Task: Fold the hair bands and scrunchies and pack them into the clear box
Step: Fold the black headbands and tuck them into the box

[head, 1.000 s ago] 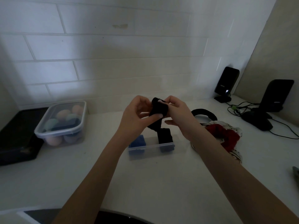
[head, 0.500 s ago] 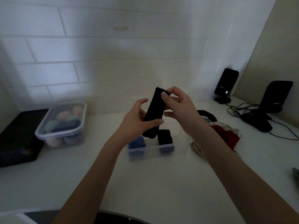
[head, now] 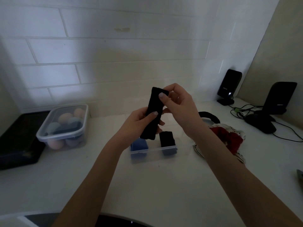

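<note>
Packing partly done: the clear box (head: 153,150) on the bench (head: 147,185) already holds a blue roll (head: 139,144) and a black roll (head: 167,138); scrunchies (head: 229,141) wait to its right. Above it, a flattened black hair band (head: 153,112) stands nearly upright, left hand (head: 139,122) clasping its lower half, right hand (head: 178,104) pinching its top end.

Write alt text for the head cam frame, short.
Two bare hands hold a flat black hair band upright above a clear box on a white counter: left hand around its lower half, right hand pinching the top. The box holds one blue and one black folded band.
</note>
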`<state>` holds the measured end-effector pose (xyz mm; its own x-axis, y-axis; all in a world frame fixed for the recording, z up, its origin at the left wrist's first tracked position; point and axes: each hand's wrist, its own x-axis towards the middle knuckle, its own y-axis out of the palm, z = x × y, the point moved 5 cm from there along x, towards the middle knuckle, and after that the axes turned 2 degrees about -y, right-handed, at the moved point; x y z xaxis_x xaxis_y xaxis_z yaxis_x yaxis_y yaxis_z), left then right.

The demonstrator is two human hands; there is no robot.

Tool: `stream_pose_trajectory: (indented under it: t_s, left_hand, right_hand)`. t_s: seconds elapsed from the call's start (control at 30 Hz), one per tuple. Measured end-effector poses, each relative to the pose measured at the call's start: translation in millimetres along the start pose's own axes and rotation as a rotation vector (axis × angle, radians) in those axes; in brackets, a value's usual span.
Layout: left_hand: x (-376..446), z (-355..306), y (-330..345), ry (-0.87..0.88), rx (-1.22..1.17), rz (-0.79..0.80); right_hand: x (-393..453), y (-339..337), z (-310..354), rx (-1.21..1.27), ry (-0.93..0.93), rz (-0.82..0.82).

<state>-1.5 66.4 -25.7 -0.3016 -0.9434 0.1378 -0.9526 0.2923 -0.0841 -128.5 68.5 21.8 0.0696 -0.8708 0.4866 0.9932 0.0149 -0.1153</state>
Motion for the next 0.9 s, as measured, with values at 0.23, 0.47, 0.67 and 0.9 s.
stream_pose_trajectory:
  t_s: [0.23,0.47,0.67,0.9]
  left_hand:
    - [1.3,-1.2,-0.2,-0.047,-0.167,-0.027]
    - [3.1,0.2,-5.1,-0.068,-0.312,-0.069]
    - [7.8,6.0,-10.8,-0.115,-0.608,-0.055]
    - [8.2,2.4,-5.5,-0.092,-0.498,-0.031]
  right_hand:
    - [-21.3,5.3,5.2,-0.314,-0.26,0.048]
    - [-37.5,10.1,-11.8,-0.505,-0.375,0.112]
    - [-41.3,10.4,-23.7,-0.594,-0.336,0.142]
    - [-41.4,17.2,-24.0,-0.699,-0.361,0.169]
